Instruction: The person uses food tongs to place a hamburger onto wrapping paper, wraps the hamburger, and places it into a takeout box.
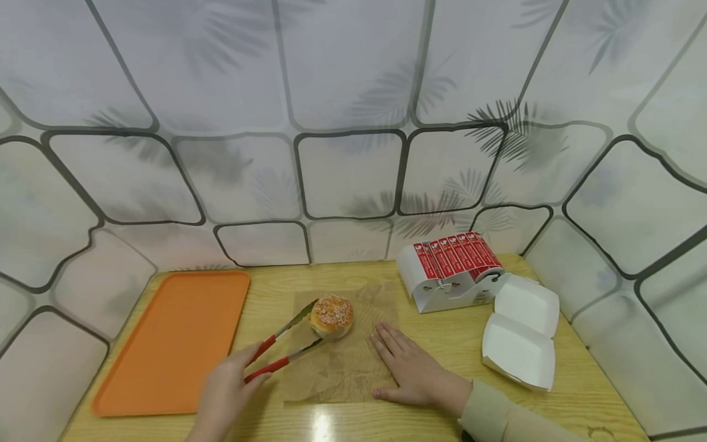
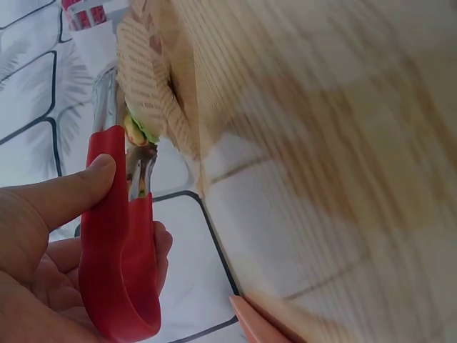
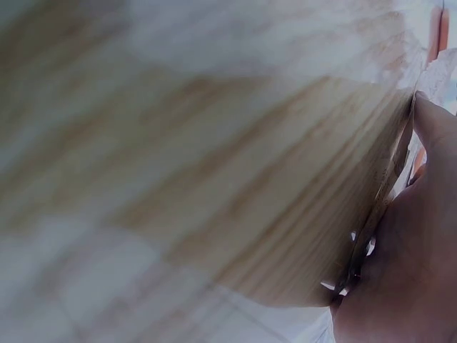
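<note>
A burger with a seeded bun (image 1: 332, 313) lies on a brown sheet of printed paper (image 1: 342, 376) at the middle of the table. My left hand (image 1: 225, 388) holds red-handled tongs (image 1: 272, 366), whose two metal arms stand on either side of the burger. In the left wrist view, thumb and fingers grip the red handle (image 2: 118, 243), and a bit of green lettuce (image 2: 143, 125) shows beyond the tongs' tips, partly hidden by paper. My right hand (image 1: 410, 373) rests flat with straight fingers on the paper's right edge; the right wrist view shows only its side (image 3: 407, 264).
An orange tray (image 1: 177, 337) lies at the left. Toward the back right stands a white holder with red-and-white packets (image 1: 458, 256), and in front of it an open white takeaway box (image 1: 521, 344). Patterned walls (image 1: 348, 178) border the wooden table (image 1: 442, 331) behind and at the sides.
</note>
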The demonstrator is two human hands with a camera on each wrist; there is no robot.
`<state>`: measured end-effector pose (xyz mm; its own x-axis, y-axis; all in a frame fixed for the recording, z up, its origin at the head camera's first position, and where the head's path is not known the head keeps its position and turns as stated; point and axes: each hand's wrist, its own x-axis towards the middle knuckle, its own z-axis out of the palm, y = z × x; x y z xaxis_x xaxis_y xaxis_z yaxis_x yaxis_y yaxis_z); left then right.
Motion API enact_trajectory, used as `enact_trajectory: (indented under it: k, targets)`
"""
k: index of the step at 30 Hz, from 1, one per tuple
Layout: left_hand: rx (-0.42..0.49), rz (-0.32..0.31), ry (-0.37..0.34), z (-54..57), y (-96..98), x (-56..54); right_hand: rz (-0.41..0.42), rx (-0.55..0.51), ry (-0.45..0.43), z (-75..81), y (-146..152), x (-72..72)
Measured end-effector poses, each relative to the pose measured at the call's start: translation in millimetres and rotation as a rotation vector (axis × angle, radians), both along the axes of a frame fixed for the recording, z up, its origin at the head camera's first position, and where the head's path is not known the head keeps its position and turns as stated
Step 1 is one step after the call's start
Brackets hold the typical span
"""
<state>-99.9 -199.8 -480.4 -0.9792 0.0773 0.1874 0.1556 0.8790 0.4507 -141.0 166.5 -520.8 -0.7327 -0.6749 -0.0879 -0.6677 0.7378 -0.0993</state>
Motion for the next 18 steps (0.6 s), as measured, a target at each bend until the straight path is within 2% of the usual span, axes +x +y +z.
enact_trajectory:
  k: [9,18]
  targets:
    - [0.017,-0.035,0.008,-3.5,8.6,1.5,0.003,-0.012,-0.004,-3.7,1,-0.6]
    - [0.056,-0.046,-0.065,-5.9,11.6,0.8,-0.015,-0.005,-0.018,-9.5,1,-1.8]
